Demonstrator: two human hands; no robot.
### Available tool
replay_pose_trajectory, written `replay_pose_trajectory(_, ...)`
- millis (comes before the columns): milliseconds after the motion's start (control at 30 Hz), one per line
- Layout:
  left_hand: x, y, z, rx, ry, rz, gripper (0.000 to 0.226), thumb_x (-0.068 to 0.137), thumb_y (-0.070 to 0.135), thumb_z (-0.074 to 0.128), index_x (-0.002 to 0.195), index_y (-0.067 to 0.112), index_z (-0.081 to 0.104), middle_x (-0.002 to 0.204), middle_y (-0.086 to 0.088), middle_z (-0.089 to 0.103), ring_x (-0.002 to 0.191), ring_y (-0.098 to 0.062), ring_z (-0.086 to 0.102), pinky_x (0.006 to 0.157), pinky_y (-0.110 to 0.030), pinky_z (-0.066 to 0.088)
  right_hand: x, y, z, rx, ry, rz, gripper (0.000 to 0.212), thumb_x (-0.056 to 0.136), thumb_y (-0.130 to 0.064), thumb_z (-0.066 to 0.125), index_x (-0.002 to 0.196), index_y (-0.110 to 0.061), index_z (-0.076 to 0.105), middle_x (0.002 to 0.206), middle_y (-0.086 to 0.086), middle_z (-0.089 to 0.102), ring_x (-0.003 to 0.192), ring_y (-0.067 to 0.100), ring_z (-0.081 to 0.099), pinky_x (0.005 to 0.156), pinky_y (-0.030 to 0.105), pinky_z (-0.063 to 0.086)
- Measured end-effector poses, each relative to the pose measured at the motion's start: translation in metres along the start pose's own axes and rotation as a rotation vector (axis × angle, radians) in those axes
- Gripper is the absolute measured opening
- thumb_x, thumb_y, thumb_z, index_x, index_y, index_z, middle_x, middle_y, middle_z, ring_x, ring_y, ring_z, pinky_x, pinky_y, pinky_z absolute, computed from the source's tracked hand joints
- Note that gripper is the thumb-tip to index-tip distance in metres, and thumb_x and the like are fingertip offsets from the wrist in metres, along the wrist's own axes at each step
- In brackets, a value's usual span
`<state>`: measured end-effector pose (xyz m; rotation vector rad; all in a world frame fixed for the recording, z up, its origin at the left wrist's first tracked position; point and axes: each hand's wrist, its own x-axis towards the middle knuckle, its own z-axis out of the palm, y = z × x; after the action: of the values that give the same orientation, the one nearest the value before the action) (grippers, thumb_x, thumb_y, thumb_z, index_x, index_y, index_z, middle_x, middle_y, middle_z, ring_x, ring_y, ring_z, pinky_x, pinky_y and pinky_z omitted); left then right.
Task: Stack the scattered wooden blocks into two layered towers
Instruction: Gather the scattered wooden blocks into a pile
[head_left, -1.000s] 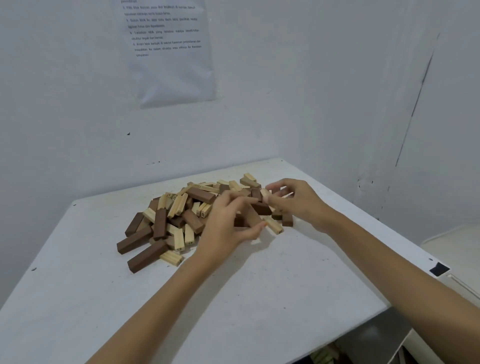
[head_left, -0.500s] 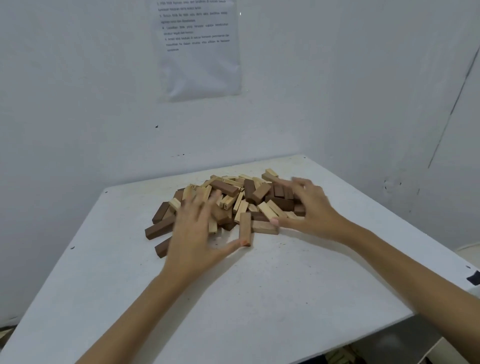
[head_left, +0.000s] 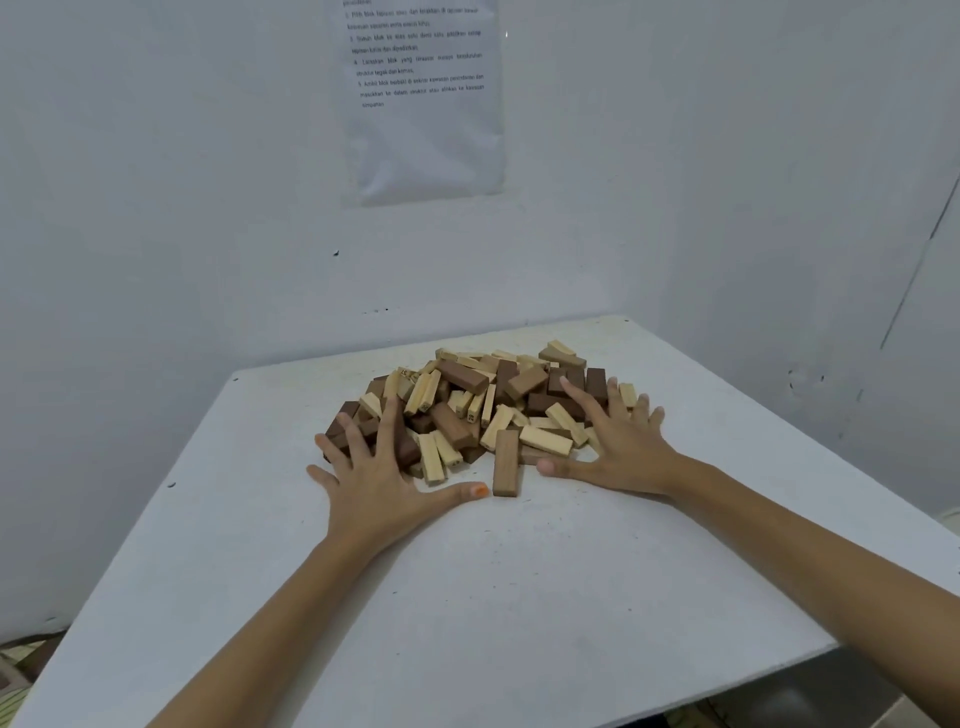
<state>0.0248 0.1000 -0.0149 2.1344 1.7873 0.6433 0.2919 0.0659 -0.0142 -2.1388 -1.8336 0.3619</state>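
— Edges and room?
— White table (head_left: 519, 597) set into a wall corner at upper right of the frame. Left edge slanting down to lower left, near corner at lower right. Broad bare tabletop across the lower middle, between the forearms.
— Blocks against the hands?
— Heap of wooden blocks (head_left: 483, 405) at frame centre, toward the table's far side. Left hand (head_left: 379, 483) flat on the heap's lower-left flank, fingers spread straight over dark blocks, thumb stretched right along the tabletop. Right hand (head_left: 618, 452) flat on the lower-right flank, fingers splayed over pale and dark blocks, thumb pointing left. Gripping nothing, either one. Single brown block (head_left: 505, 462) lying lengthwise between the two thumbs, just beside the left thumb tip.
— Counts?
— Two hands, one heap, two wood tones. Blocks too many and too overlapped to count. One printed sheet (head_left: 423, 98) on the wall, top centre.
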Motion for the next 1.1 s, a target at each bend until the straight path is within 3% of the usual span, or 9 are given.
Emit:
replay_pose_trajectory(200,0.015,-0.004,0.002,-0.009,0.014,-0.02,0.129,0.042,0.089,0.055,0.148,0.045,-0.003,0.159,-0.009,-0.01,0.142,-0.041,-0.019,0.113,-0.06,-0.004,0.011,-0.009,0.003,-0.026,-0.015,0.0,0.109,0.052,-0.093,0.04,0.145,-0.058,-0.006,0.16,0.016,-0.017,0.141,0.056,-0.012,0.111,0.068,-0.006)
replay_pose_trajectory(500,0.039,-0.015,0.003,-0.058,0.014,-0.009,0.134,0.03,0.096,0.043,0.147,0.048,-0.002,0.159,-0.01,-0.005,0.142,-0.04,-0.02,0.114,-0.058,-0.004,0.03,-0.02,0.009,-0.066,-0.031,-0.004,0.112,0.05,-0.094,0.037,0.146,-0.056,-0.006,0.16,0.015,-0.018,0.14,0.056,-0.013,0.108,0.073,-0.006)
replay_pose_trajectory(1100,0.07,-0.023,0.001,-0.093,0.005,-0.005,0.137,0.029,0.094,0.043,0.149,0.043,0.002,0.159,-0.011,-0.003,0.141,-0.04,-0.023,0.114,-0.058,-0.003,0.064,-0.032,0.009,-0.06,-0.056,0.001,0.115,0.053,-0.091,0.043,0.15,-0.048,-0.003,0.16,0.018,-0.017,0.138,0.056,-0.019,0.106,0.073,-0.01)
